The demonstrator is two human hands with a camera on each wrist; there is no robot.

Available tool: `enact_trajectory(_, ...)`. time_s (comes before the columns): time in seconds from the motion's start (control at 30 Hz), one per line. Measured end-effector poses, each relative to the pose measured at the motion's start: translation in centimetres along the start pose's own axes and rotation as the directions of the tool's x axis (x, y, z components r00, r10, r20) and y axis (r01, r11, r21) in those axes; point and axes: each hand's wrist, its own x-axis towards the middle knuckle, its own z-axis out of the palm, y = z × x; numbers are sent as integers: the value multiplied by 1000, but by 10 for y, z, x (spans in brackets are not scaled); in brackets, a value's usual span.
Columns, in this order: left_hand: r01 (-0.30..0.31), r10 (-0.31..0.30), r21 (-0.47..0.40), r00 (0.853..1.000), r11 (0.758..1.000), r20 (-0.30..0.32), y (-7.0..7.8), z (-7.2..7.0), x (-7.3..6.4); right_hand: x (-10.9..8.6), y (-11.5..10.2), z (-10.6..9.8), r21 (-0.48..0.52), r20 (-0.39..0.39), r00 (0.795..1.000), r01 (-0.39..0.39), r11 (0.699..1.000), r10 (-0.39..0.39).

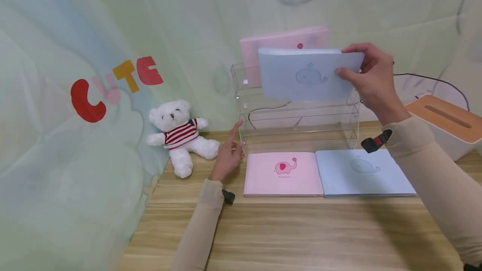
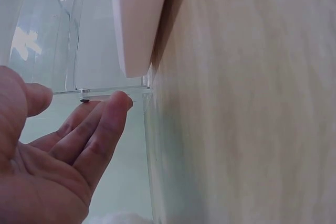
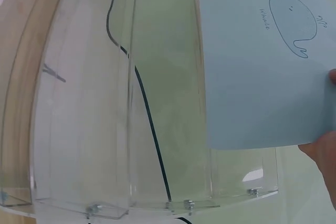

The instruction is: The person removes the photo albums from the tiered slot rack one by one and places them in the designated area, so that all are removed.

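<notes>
My right hand (image 1: 376, 74) pinches the right end of a light blue booklet (image 1: 282, 76) with a whale drawing, thumb on the front cover. The booklet is upright at the top of a clear acrylic rack (image 1: 301, 132), in front of a pink booklet (image 1: 249, 51) standing in the top tier. In the right wrist view the whale cover (image 3: 252, 98) overlaps the upper tier. Low at the rack's left side is my left hand (image 1: 228, 156), index finger extended. The left wrist view has its fingers (image 2: 102, 135) right at the rack's clear side panel.
A pink elephant booklet (image 1: 260, 179) and another blue whale booklet (image 1: 339, 183) lie side by side before the rack. A white teddy bear (image 1: 182, 137) sits left. At right stands a white box with a wooden lid (image 1: 433, 112). A black cable (image 3: 149, 114) runs behind the rack.
</notes>
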Motion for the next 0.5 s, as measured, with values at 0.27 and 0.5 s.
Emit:
enact_trajectory(0.27, -4, 4, 1, 1000, 1000, 5, 0, 1, 2, -23, -2, 1, 96, 0, 999, -38, 995, 38)
enact_trajectory(0.5, -16, 16, 20, 1000, 1000, 7, 1, 3, 3, -43, -2, 3, 34, 0, 997, -75, 997, 75)
